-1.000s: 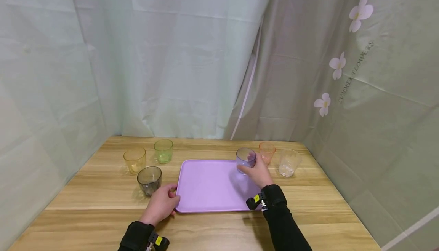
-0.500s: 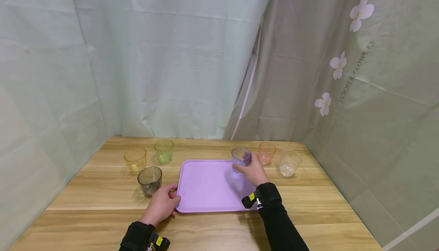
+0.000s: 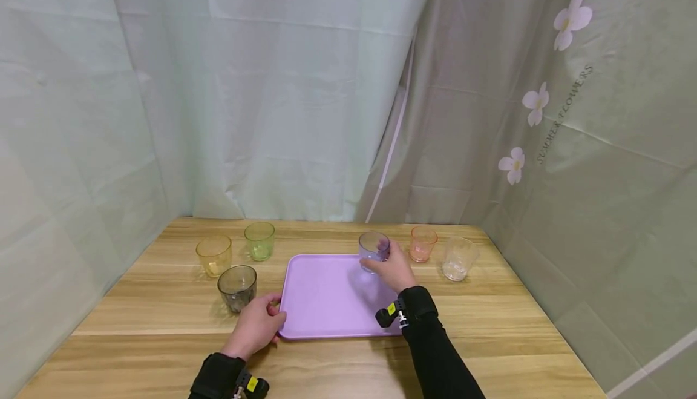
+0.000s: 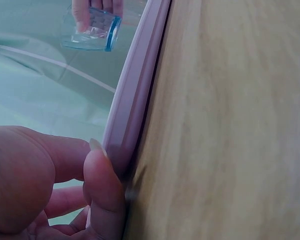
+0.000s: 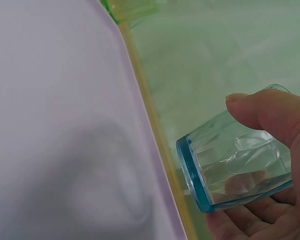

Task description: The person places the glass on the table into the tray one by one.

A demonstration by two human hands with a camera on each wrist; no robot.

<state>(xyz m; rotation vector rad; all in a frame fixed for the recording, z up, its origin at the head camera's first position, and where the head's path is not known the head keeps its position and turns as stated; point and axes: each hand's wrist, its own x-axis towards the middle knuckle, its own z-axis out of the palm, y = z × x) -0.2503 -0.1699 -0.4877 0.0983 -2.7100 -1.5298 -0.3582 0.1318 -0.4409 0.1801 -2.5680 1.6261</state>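
My right hand [image 3: 396, 270] grips a purple-tinted drinking glass [image 3: 371, 243] above the far part of the purple tray [image 3: 327, 302]. In the right wrist view the glass [image 5: 215, 167] looks bluish, with the thumb on one side and fingers on the other. Its base is apart from the tray, whose surface carries a shadow. My left hand [image 3: 256, 323] holds the tray's left edge near the front corner. The left wrist view has the left thumb and bent fingers against the tray rim [image 4: 132, 95]; some fingers are partly hidden.
Left of the tray stand a yellow glass [image 3: 215, 256], a green glass [image 3: 260, 241] and a grey glass [image 3: 238, 290]. An orange glass [image 3: 422, 244] and a clear glass [image 3: 458, 260] stand to its right. Curtains [image 3: 305, 114] enclose the wooden table [image 3: 163, 320].
My right hand has moved left over the tray, carrying the purple glass with it and slightly farther back. The left hand and the tray have stayed in place.
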